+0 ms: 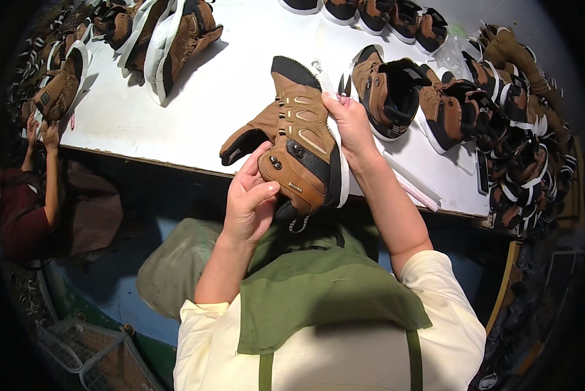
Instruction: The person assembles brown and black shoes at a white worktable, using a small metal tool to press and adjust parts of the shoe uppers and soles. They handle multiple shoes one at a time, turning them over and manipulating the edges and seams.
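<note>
A brown hiking shoe (313, 124) with black toe and heel patches and a white sole is tilted on its side above the table's near edge. My left hand (248, 203) is closed on its heel end, with fingers and thumb against the brown side panel. My right hand (354, 127) grips the sole edge nearer the toe, thumb on the upper. Dark pointed scissor blades (344, 85) show just beyond the right fingers; whether that hand holds them or they lie on the table I cannot tell. A striped pull loop (299, 224) hangs from the heel.
Similar shoes (390, 94) stand right of my right hand, beside a large pile (524, 156). A pair (175, 49) lies at the far left of the white table (175, 124). A person (35, 202) handles another shoe (61, 88) at left. A wire basket (94, 352) is on the floor.
</note>
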`<move>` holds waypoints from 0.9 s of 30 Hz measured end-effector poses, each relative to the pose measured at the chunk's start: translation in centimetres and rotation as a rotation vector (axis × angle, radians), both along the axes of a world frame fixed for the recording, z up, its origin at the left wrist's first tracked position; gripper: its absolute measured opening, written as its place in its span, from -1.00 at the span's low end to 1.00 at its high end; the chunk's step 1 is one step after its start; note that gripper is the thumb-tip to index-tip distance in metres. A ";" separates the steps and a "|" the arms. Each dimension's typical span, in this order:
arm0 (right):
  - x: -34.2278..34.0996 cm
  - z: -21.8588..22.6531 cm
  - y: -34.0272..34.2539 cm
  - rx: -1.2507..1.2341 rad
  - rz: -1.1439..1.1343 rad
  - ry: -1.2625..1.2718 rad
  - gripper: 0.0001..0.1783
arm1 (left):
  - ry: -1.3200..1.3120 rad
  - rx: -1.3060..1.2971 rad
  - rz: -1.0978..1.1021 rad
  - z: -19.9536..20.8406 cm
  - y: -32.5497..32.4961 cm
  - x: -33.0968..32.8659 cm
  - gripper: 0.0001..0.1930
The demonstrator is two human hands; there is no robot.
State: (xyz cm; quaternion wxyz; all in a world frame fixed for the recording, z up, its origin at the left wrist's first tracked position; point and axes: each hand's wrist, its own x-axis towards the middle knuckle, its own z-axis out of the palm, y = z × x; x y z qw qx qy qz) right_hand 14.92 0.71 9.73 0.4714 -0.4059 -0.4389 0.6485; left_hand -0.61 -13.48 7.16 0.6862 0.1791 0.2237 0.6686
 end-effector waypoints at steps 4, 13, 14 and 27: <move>-0.1 0.3 -0.3 0.037 -0.016 -0.024 -0.71 | 0.097 -0.014 0.036 -0.1 -0.1 0.4 -0.24; 2.1 -0.3 -2.6 0.434 -0.162 -0.465 -0.55 | 0.120 0.001 0.077 -0.6 0.0 0.6 -0.29; 2.5 -0.6 -3.1 0.445 -0.171 -0.474 -0.54 | 0.110 -0.002 0.087 -0.4 0.0 0.7 -0.29; 4.1 -1.7 -4.0 0.171 -0.043 -0.285 -0.64 | 0.098 -0.013 0.065 -1.1 0.2 2.2 -0.28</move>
